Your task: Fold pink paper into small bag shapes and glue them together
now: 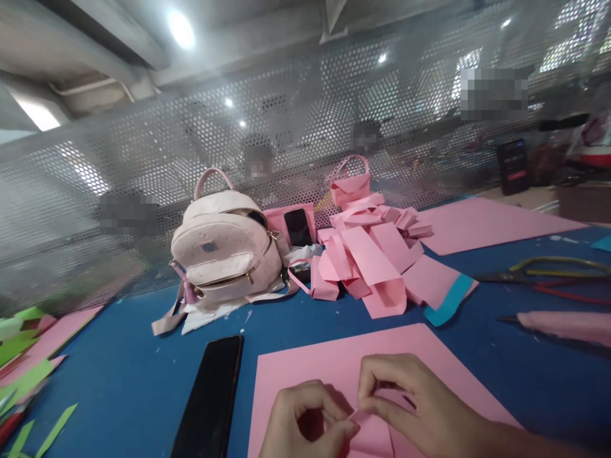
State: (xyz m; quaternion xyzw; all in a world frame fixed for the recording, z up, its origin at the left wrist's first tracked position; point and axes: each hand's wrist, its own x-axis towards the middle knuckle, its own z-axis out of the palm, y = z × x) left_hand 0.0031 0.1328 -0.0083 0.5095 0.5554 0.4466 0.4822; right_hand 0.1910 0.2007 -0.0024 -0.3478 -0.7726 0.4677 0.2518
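My left hand (300,423) and my right hand (410,401) meet low in the view, both pinching a small folded piece of pink paper (370,436) between thumbs and fingers. Under them lies a large flat pink sheet (334,366) on the blue table (119,375). The lower part of the small piece runs off the bottom edge.
A black phone (210,394) lies left of the sheet. Behind are a pale pink backpack (224,251), a pile of folded pink paper pieces (372,254) and a second phone (298,227) against a mesh screen. Scissors (544,275) lie right; green scraps (23,375) left.
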